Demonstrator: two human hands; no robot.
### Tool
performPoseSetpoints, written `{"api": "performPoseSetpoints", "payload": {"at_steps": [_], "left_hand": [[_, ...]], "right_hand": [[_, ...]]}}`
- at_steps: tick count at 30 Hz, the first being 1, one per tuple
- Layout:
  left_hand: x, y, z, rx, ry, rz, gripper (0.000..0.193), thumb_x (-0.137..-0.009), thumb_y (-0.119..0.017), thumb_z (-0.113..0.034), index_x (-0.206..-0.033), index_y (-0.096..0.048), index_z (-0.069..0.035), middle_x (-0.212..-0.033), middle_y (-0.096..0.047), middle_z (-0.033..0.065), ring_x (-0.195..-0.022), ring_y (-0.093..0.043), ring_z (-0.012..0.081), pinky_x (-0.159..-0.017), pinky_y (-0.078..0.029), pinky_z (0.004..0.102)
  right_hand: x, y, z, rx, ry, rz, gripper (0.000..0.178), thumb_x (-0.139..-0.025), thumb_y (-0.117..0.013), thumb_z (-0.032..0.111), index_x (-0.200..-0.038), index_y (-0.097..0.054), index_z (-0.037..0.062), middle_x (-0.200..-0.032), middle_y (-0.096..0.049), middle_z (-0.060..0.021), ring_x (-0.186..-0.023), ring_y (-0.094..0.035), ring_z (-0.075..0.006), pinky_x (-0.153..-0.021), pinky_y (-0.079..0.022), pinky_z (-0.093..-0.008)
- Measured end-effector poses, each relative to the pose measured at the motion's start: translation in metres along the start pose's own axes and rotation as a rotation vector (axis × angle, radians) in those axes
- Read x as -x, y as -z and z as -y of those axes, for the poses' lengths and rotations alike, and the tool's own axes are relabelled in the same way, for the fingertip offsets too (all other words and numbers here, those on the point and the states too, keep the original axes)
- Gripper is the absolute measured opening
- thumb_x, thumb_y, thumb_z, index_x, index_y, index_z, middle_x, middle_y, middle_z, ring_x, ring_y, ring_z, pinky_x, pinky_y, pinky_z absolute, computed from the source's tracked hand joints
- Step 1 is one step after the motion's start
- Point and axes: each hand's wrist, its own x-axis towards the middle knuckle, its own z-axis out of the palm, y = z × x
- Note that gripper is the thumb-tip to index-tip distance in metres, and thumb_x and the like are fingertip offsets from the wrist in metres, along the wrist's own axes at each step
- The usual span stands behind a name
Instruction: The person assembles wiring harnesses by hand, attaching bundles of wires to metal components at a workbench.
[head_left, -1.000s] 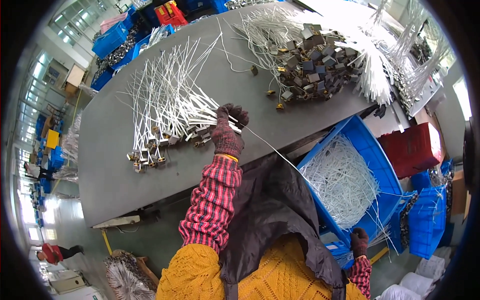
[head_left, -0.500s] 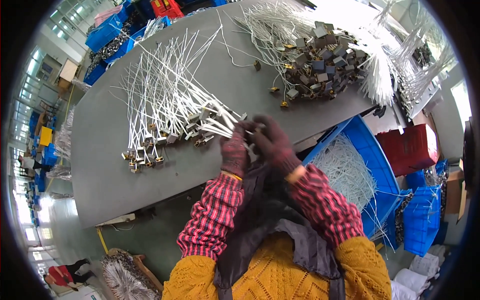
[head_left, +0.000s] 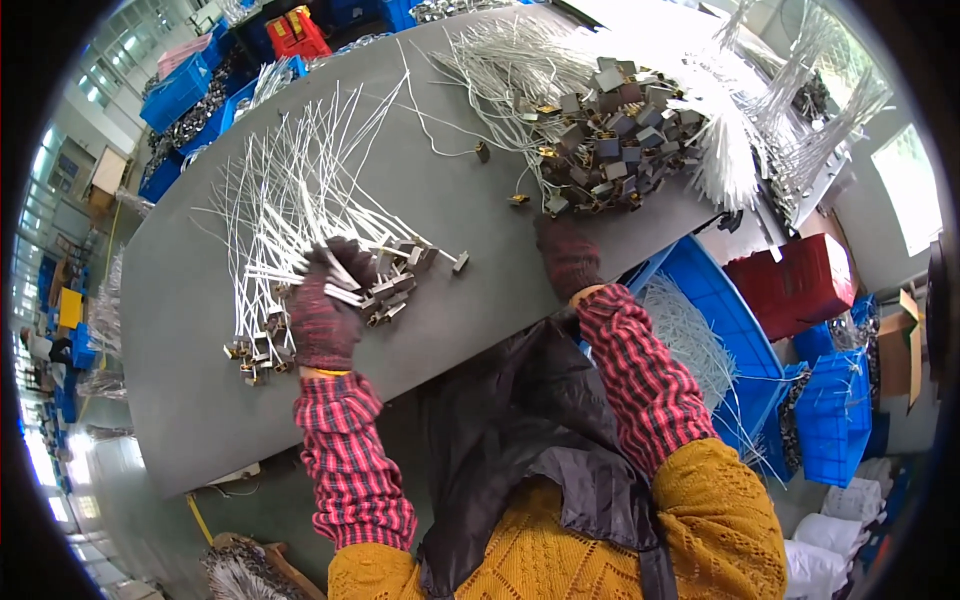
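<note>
My left hand point(head_left: 328, 315), in a dark knit glove, is closed round several short white tubes point(head_left: 345, 285) over the left bunch of wired parts. That bunch has long thin white wires point(head_left: 310, 160) fanning away from me, with small grey blocks point(head_left: 390, 290) and brass-coloured ends on the near side. My right hand point(head_left: 568, 255), gloved too, is at the near edge of a larger heap of dark grey wired blocks point(head_left: 625, 140). Its fingers are bent together beside one block point(head_left: 556, 203); whatever is between the fingertips is hidden.
Both bunches lie on a dark grey table point(head_left: 200, 420) with a curved far edge. Below its right edge stands a blue bin point(head_left: 745, 345) of white tubes point(head_left: 685, 335). A red bin point(head_left: 790, 285) is further right. Bundled white wires point(head_left: 725, 160) lie beyond the heap.
My hands were together near the table's front edge and have parted. The left has moved left with the white tubes onto the left bunch; the right has reached forward to the heap.
</note>
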Motion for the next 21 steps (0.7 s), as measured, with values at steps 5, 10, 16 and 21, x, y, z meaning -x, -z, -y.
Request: {"api": "performPoseSetpoints", "payload": {"at_steps": [5, 10, 16, 21], "left_hand": [[0.013, -0.019, 0.054, 0.223, 0.321, 0.147, 0.033, -0.100, -0.059, -0.032, -0.114, -0.063, -0.003, -0.084, -0.060, 0.0002, -0.064, -0.049, 0.0087, -0.055, -0.038, 0.0251], [0.020, -0.033, 0.102, 0.296, 0.336, 0.081, 0.025, -0.101, -0.058, -0.019, -0.117, -0.062, -0.001, -0.091, -0.065, 0.0068, -0.073, -0.061, 0.0132, -0.060, -0.053, 0.0282], [0.042, -0.064, 0.147, 0.150, 0.324, 0.158, 0.020, -0.096, -0.063, -0.011, -0.108, -0.064, 0.006, -0.102, -0.068, 0.0155, -0.094, -0.069, 0.0278, -0.092, -0.059, 0.0417], [0.042, -0.046, 0.179, -0.208, 0.375, 0.071, 0.024, -0.098, -0.062, -0.022, -0.102, -0.068, 0.001, -0.092, -0.070, 0.0100, -0.083, -0.070, 0.0229, -0.073, -0.058, 0.0347]], "right_hand": [[0.032, 0.020, 0.011, -0.206, -0.002, 0.040, 0.029, -0.087, -0.063, 0.021, -0.115, -0.060, 0.0163, -0.099, -0.067, -0.0162, -0.087, -0.066, -0.0398, -0.070, -0.052, -0.0497], [0.094, 0.055, 0.021, -0.353, 0.159, -0.072, 0.032, -0.086, -0.066, 0.022, -0.117, -0.061, 0.0164, -0.101, -0.068, -0.0155, -0.088, -0.066, -0.0390, -0.072, -0.053, -0.0490], [0.104, 0.039, 0.007, -0.575, 0.129, -0.267, 0.025, -0.085, -0.065, 0.017, -0.110, -0.062, 0.0130, -0.098, -0.068, -0.0150, -0.090, -0.066, -0.0394, -0.072, -0.053, -0.0485], [0.140, 0.055, 0.041, -0.798, 0.228, -0.241, 0.031, -0.085, -0.067, 0.013, -0.116, -0.064, 0.0121, -0.101, -0.069, -0.0167, -0.093, -0.067, -0.0397, -0.076, -0.055, -0.0447]]}}
